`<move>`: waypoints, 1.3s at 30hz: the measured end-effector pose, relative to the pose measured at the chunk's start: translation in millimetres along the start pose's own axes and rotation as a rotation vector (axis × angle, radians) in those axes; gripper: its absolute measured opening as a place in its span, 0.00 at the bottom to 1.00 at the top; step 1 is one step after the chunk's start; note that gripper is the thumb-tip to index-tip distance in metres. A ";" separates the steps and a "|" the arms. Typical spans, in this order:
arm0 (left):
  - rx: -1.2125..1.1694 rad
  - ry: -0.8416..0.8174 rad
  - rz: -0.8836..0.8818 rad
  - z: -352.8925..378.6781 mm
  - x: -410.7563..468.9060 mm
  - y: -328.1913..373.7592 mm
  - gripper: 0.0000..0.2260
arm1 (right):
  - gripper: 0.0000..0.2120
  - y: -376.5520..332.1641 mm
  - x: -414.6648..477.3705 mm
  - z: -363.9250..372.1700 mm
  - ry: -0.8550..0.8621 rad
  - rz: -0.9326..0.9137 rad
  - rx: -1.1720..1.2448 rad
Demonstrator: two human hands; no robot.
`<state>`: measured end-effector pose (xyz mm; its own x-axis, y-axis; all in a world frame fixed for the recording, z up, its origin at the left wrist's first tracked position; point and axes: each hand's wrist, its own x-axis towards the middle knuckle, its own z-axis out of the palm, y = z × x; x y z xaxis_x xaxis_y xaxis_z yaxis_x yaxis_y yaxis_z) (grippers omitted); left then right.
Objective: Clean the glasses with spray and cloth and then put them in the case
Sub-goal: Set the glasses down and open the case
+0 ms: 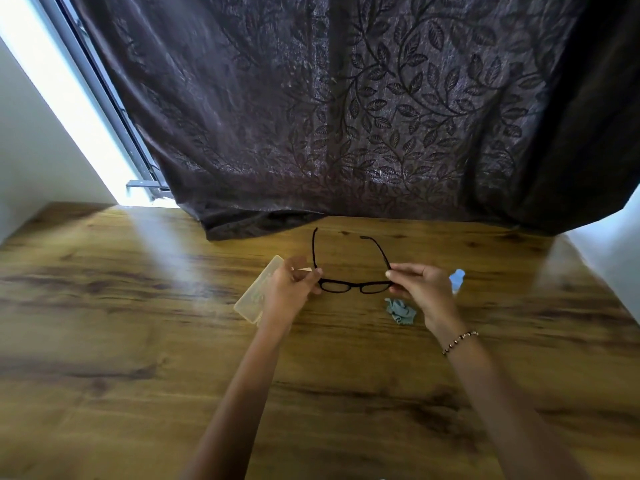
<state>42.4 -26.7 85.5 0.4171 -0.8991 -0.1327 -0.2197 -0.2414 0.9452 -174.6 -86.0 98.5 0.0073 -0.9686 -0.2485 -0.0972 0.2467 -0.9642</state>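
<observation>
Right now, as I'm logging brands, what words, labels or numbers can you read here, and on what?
No text can be read.
The case bears a faint mark, too blurred to read.
The spray bottle is mostly hidden behind the right hand; no legible label.
The glasses show no lettering.

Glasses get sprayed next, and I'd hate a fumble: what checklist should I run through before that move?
1. Glasses pinched at both frame ends by left hand and right hand: ok.
2. Temples unfolded: ok.
3. Spray bottle close behind the right hand, partly hidden: ok.
4. Cloth on the table by the right wrist: ok.
5. A hand free for the bottle: not ok, both hold the glasses.
6. Case open: cannot tell.
</observation>
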 end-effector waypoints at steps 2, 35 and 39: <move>-0.012 0.010 -0.051 1.9 2.0 -0.7 0.15 | 0.09 1.5 0.2 0.0 -0.018 -0.004 -0.041; 0.052 -0.285 -0.371 -19.8 -29.0 -50.8 0.03 | 0.03 44.0 5.8 23.3 -0.186 0.167 -0.274; -0.047 -0.276 -0.446 -23.1 -29.0 -61.2 0.03 | 0.05 54.6 12.7 30.9 -0.198 0.215 -0.289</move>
<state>64.2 22.6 38.4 0.2118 -0.7772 -0.5926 -0.0314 -0.6114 0.7907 -149.1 -83.9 39.8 0.1454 -0.8643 -0.4815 -0.3924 0.3964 -0.8300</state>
